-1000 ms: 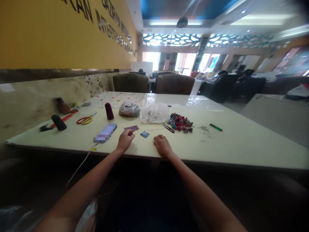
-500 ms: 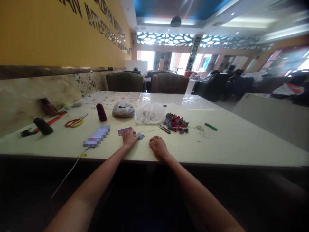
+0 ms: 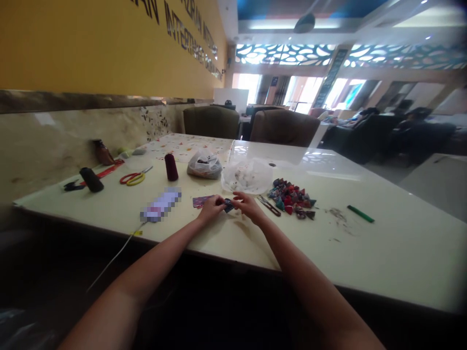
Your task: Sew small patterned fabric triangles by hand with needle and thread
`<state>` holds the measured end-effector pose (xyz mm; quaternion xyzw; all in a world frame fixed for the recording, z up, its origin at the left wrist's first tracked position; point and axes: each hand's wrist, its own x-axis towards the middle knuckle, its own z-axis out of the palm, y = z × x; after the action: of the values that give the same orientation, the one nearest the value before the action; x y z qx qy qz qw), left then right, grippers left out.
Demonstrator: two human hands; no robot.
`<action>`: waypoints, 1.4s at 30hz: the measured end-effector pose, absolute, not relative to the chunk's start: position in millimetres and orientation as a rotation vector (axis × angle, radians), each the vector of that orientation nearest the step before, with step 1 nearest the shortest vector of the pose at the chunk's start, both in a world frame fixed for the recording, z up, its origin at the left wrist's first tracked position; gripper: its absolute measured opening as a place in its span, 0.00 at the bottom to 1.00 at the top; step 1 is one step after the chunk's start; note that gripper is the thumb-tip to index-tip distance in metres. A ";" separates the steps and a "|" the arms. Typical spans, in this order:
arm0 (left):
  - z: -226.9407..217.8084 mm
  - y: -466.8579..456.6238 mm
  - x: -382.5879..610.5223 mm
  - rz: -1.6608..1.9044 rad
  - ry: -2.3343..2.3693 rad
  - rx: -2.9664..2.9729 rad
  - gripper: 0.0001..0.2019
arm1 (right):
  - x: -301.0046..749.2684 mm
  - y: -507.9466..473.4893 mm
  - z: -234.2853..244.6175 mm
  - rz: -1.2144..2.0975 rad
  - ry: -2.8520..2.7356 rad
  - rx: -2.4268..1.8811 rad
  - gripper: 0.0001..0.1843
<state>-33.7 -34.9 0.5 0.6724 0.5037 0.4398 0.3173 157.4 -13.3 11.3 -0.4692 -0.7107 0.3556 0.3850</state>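
A small blue patterned fabric piece (image 3: 228, 206) is up between my two hands, just over the table. My left hand (image 3: 212, 208) pinches its left side. Closed at the fabric's right edge, my right hand (image 3: 248, 206) has its fingertips on it. Beside my left hand a purple patterned fabric piece (image 3: 200, 201) lies flat, partly covered by the hand. Thread snips (image 3: 270, 207) rest right of my right hand, near a pile of small colourful fabric triangles (image 3: 292, 197).
Behind my hands stand a clear bag of white stuffing (image 3: 246, 177) and a grey-white plastic bag (image 3: 204, 166). Leftward are a maroon thread cone (image 3: 170, 167), scissors (image 3: 134, 178), a black thread cone (image 3: 91, 180) and a blurred-out phone (image 3: 160, 205) on a cable. A green marker (image 3: 360, 214) lies right.
My left hand has lifted the blue fabric off the table. My right hand has come up and left to meet it. The view has turned and tilted, shifting the table's contents.
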 end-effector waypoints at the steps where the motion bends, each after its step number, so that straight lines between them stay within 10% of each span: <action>1: 3.0 -30.2 -33.9 1.174 1.281 1.751 0.06 | 156.9 -8.4 12.7 0.959 -1.808 -1.167 0.20; 42: 12.2 10.3 -14.4 0.782 0.681 1.120 0.12 | 176.5 8.6 18.7 1.720 -1.352 -0.738 0.20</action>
<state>-14.4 10.3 12.2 0.5072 0.3085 0.3539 0.7227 176.5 8.6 18.7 -0.2925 -0.5355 0.6812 0.4045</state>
